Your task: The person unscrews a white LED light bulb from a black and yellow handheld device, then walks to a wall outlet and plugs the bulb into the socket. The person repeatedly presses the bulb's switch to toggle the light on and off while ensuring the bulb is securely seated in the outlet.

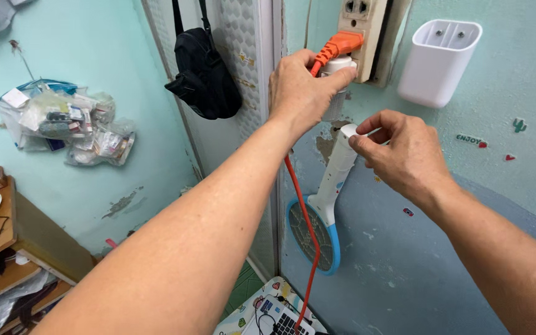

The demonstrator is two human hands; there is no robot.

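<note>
Head view — left hand [302, 93] closed on white plug [336, 67] at the socket [362, 37]; right hand [404, 152] pinches swatter [330, 192] handle top — light, rigid plastic, likely best gripped mid-handle.

Two hands: left hand [302, 93], right hand [404, 152]. One racket-shaped swatter [324, 211]. One orange plug [340, 44], one orange cord [308, 248]. One wall outlet [367, 25]. One white holder [438, 59]. One black bag [206, 77]. One laptop [280, 319].
</note>
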